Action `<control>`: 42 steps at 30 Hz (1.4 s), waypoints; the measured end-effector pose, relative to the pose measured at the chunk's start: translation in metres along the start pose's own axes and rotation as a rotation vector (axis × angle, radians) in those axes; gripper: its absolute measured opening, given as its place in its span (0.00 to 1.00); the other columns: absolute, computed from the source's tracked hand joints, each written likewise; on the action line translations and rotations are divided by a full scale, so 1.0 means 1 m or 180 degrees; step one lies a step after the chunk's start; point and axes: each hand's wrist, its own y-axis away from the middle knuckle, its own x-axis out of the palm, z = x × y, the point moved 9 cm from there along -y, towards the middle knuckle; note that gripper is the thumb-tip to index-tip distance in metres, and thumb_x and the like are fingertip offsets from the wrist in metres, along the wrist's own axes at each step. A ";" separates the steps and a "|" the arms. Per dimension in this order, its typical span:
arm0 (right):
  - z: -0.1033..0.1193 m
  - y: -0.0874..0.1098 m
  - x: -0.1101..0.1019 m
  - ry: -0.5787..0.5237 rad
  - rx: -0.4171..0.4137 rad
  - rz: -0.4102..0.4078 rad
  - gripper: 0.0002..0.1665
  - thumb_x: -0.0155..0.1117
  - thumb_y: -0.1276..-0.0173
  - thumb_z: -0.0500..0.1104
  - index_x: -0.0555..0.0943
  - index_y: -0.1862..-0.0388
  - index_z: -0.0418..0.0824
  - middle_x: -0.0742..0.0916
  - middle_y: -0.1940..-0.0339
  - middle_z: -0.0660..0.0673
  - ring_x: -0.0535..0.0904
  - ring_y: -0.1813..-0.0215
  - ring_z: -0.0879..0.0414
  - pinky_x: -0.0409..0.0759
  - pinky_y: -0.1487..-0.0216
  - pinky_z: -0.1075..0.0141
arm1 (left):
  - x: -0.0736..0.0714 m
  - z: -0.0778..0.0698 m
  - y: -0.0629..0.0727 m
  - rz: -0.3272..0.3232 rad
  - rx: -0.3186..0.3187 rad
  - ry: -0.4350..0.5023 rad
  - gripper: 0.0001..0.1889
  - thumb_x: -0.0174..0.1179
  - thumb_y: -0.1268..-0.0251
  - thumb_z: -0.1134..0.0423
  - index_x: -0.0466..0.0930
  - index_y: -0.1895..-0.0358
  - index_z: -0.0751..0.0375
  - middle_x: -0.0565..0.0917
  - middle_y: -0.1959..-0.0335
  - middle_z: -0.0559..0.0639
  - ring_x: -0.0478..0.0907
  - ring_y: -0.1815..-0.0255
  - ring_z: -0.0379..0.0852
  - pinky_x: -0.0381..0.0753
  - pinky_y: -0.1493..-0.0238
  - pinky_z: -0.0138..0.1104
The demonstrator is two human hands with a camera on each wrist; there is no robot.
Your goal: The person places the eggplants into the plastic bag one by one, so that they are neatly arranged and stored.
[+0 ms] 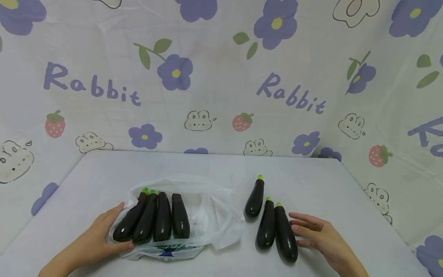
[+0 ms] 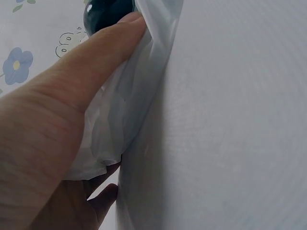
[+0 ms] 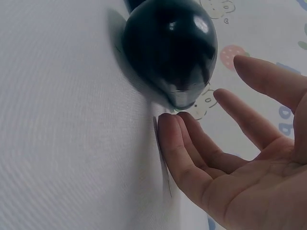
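On the left of the table lies a thin white plastic bag (image 1: 223, 219), its mouth spread wide, with several dark, glossy eggplants (image 1: 162, 219) side by side in it. My left hand (image 1: 98, 236) holds the bag's left end, thumb in front and fingers behind; the left wrist view shows the thumb on the plastic (image 2: 144, 72) beside an eggplant. Three more eggplants with green stem ends lie right of the bag. Beside the rightmost eggplant (image 1: 286, 236) is my right hand (image 1: 320, 234), fingers extended and loosely bent; in the right wrist view nothing is within its grasp.
A white table (image 1: 200, 163) bears everything. Behind it and along the sides hangs a pale cloth (image 1: 214, 88) printed with purple flowers, rabbits, strawberries and the word "Rabbit". The farthest loose eggplant (image 1: 255, 198) lies close to the bag's right edge.
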 end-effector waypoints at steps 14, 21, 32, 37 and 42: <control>0.004 0.003 0.006 0.0049 -0.0161 0.0124 0.34 0.72 0.36 0.43 0.74 0.33 0.36 0.79 0.39 0.34 0.80 0.45 0.47 0.82 0.52 0.54 | 0.001 0.000 0.001 0.0044 -0.0084 0.0004 0.61 0.73 0.53 0.38 0.49 0.23 0.66 0.62 0.31 0.74 0.59 0.34 0.73 0.64 0.44 0.68; 0.006 0.004 0.011 0.0126 -0.0232 0.0230 0.36 0.73 0.37 0.46 0.74 0.32 0.37 0.79 0.39 0.34 0.80 0.45 0.47 0.82 0.51 0.55 | 0.001 0.001 0.002 0.0057 -0.0061 0.0019 0.61 0.73 0.52 0.39 0.48 0.22 0.65 0.62 0.32 0.74 0.58 0.33 0.73 0.65 0.45 0.69; 0.006 0.004 0.012 0.0144 -0.0273 0.0281 0.35 0.73 0.36 0.47 0.75 0.33 0.37 0.78 0.38 0.35 0.79 0.45 0.48 0.82 0.51 0.56 | -0.002 -0.003 0.001 0.0043 -0.0028 0.0042 0.60 0.73 0.52 0.38 0.49 0.22 0.65 0.61 0.31 0.73 0.58 0.33 0.73 0.64 0.45 0.69; 0.005 0.004 0.012 0.0176 -0.0235 0.0220 0.34 0.74 0.38 0.47 0.77 0.34 0.38 0.79 0.41 0.37 0.80 0.47 0.49 0.83 0.52 0.57 | -0.001 -0.003 0.000 0.0044 -0.0032 0.0034 0.60 0.73 0.52 0.38 0.49 0.23 0.65 0.62 0.32 0.74 0.58 0.34 0.73 0.65 0.45 0.68; 0.003 0.003 0.011 0.0243 -0.0176 0.0169 0.35 0.75 0.39 0.47 0.77 0.34 0.39 0.80 0.41 0.37 0.80 0.48 0.49 0.83 0.53 0.57 | 0.001 -0.001 0.000 0.0054 -0.0066 0.0023 0.60 0.73 0.53 0.38 0.49 0.22 0.65 0.62 0.31 0.74 0.58 0.34 0.73 0.65 0.45 0.68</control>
